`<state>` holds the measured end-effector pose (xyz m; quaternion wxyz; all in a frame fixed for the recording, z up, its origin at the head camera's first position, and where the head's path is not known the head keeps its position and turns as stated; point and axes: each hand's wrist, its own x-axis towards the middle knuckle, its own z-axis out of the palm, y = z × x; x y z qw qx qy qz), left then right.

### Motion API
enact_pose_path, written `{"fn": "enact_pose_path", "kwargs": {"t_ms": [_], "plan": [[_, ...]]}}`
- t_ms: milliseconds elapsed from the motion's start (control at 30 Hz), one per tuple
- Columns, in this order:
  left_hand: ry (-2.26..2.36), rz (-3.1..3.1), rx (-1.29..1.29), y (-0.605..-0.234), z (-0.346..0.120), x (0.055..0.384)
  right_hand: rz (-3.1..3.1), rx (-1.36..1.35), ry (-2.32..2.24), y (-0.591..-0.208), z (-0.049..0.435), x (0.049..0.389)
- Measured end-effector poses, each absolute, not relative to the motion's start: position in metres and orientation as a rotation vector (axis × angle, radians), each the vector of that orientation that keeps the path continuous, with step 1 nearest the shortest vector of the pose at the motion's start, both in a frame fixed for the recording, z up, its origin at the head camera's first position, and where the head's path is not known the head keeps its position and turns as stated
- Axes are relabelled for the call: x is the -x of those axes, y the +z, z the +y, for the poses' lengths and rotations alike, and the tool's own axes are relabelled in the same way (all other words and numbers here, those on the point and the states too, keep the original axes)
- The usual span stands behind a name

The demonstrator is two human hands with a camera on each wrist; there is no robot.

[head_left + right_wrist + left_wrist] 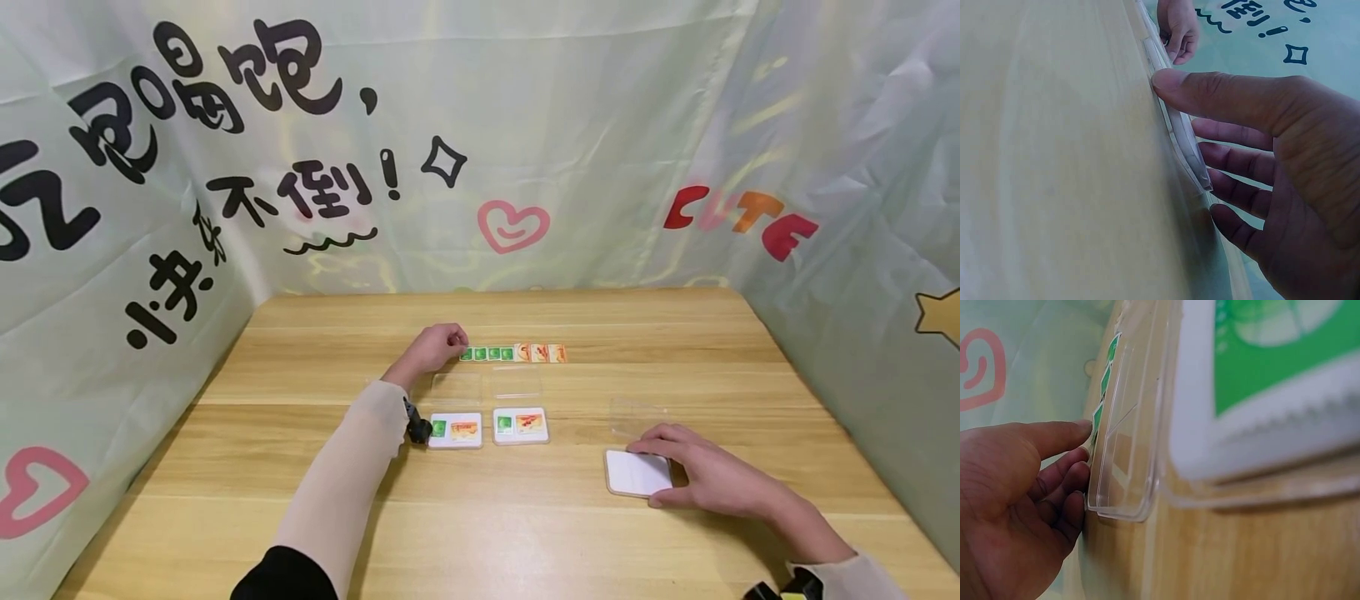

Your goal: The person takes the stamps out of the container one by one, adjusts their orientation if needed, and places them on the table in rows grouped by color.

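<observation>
At the left end of a row of small stamps, my left hand (430,348) pinches the end green stamp (467,355) between thumb and fingertips; the left wrist view shows this green stamp (1097,417) at the thumb tip. Several green stamps (494,354) and orange stamps (539,353) continue the row to the right. On the right, my right hand (712,473) holds a flat clear case (636,473) with a white insert by its edges, thumb at the near side, fingers at the far side. The case (1179,131) lies on the table.
Two clear cases, a left case (456,431) and a right case (521,426), lie mid-table, each with a green and an orange stamp on white. Their transparent lids (517,383) lie behind them. Another transparent lid (633,414) lies behind the right-hand case. Printed cloth (600,150) encloses the wooden table.
</observation>
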<state>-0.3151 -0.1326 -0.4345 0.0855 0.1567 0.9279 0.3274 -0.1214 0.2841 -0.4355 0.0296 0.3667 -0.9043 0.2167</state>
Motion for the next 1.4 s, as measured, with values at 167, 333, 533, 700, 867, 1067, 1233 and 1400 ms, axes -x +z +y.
{"fn": "enact_pose_path", "kwargs": {"t_ms": [167, 333, 533, 700, 867, 1067, 1233, 1400], "plan": [[0.97, 2.763, -0.481, -0.433, -0.134, 0.312, -2.794, -1.126, 0.665, -0.436, 0.284, 0.121], [1.0, 2.756, -0.495, -0.431, -0.136, 0.309, -2.77, -1.151, 0.678, -0.435, 0.284, 0.12], [0.997, 2.767, -0.531, -0.426, -0.14, 0.303, -2.795, -1.15, 0.68, -0.435, 0.282, 0.12], [1.009, 2.766, -0.557, -0.419, -0.142, 0.295, -2.83, -1.148, 0.693, -0.434, 0.282, 0.122], [1.023, 2.774, -0.582, -0.412, -0.141, 0.283, -2.84, -1.149, 0.69, -0.432, 0.282, 0.122], [1.006, 2.781, -0.644, -0.406, -0.137, 0.272, -2.824, -1.152, 0.677, -0.425, 0.281, 0.122], [0.983, 2.772, -0.714, -0.401, -0.135, 0.262, -2.823, -1.136, 0.655, -0.419, 0.281, 0.122], [0.969, 2.778, -0.756, -0.401, -0.134, 0.254, -2.813, -1.133, 0.641, -0.413, 0.278, 0.126]]}}
